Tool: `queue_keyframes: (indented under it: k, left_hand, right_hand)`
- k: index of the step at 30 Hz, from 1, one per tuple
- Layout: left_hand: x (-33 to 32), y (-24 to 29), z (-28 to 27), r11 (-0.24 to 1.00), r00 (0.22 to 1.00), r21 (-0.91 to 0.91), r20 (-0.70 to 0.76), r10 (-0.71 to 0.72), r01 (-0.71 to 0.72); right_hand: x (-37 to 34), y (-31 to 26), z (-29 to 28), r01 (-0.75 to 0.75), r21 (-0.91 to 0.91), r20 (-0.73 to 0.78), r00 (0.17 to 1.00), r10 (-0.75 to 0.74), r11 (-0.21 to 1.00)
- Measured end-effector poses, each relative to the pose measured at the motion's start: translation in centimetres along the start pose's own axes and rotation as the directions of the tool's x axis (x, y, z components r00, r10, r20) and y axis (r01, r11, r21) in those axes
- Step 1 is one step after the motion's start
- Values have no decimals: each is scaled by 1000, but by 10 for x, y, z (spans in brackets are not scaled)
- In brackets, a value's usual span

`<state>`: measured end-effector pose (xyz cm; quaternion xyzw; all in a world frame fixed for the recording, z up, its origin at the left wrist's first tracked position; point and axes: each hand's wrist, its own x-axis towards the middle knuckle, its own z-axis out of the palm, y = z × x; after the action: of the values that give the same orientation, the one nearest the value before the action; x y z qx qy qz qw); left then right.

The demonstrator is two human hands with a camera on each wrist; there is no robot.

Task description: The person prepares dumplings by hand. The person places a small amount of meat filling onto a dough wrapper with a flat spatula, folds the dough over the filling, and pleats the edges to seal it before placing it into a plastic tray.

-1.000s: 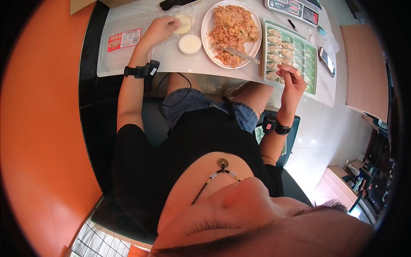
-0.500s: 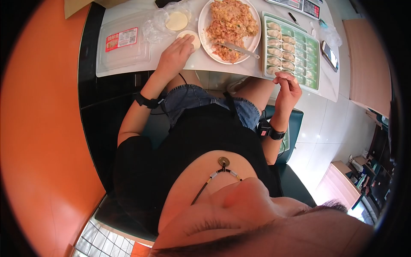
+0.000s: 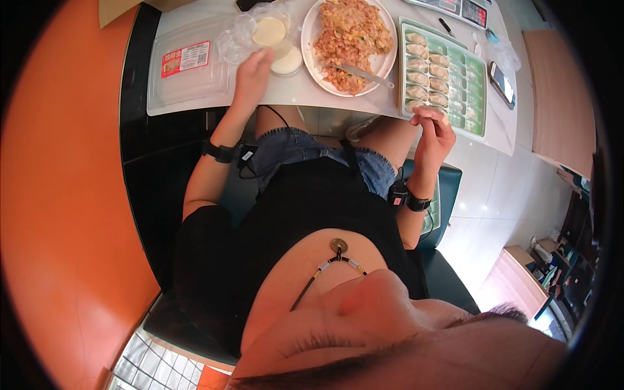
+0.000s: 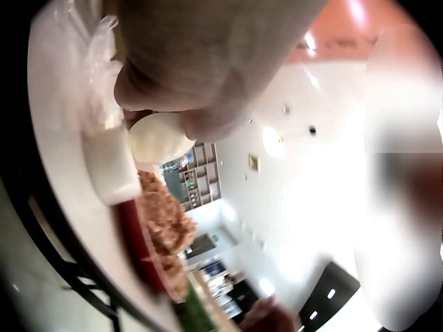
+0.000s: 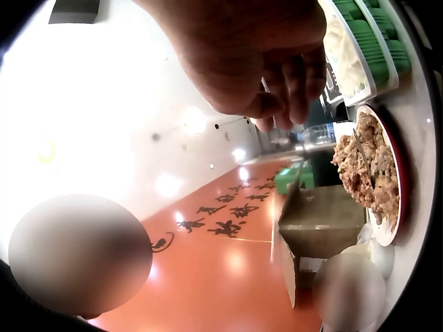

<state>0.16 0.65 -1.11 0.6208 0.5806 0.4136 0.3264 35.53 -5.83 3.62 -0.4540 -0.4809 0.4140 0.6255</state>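
In the head view my left hand (image 3: 252,79) pinches a thin round dumpling wrapper (image 3: 282,48) at its edge. That wrapper overlaps a small round tub of white contents (image 3: 286,64); the left wrist view has the wrapper (image 4: 163,138) tilted beside the tub (image 4: 111,166). More pale wrappers (image 3: 268,30) lie on a clear plastic bag just beyond. My right hand (image 3: 434,136), fingers loosely bent and holding nothing, hovers at the near edge of a green dumpling tray (image 3: 476,107). Two columns of folded dumplings (image 3: 417,66) fill its left part.
Between tub and tray stands a white plate (image 3: 309,65) of minced filling (image 3: 351,39), with a flat spreader (image 3: 364,76) lying across it. A clear lidded box (image 3: 188,84) is at the left. A scale (image 3: 465,10), a pen (image 3: 446,26) and a phone (image 3: 502,86) lie around the tray.
My left hand moved from the wrappers on the bag to the tub, laid a wrapper over it, then drew back left with the wrapper raised. My right hand stayed by the tray.
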Motion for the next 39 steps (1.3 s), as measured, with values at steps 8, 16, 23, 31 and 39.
queue_keyframes:
  k: [8,16,23,31,39]
  left_hand:
    - [12,-6,-6,882,980,-459,-103,-170,105]
    - [0,2,7,762,918,513,187,351,-396]
    - [13,18,-9,552,949,-790,117,-293,267]
    - [5,3,4,955,992,-291,-126,12,-48]
    - [0,20,11,893,988,425,98,116,-147]
  right_hand:
    - [-3,6,-11,-1,-32,-18,1000,1,999]
    - [-6,3,-9,-17,-12,-30,999,17,1000]
    - [-6,2,-8,4,-15,-15,1000,-4,1000]
    - [-8,5,-13,-15,-11,-33,999,15,1000]
    - [-8,1,-11,-25,-12,-32,999,24,1000]
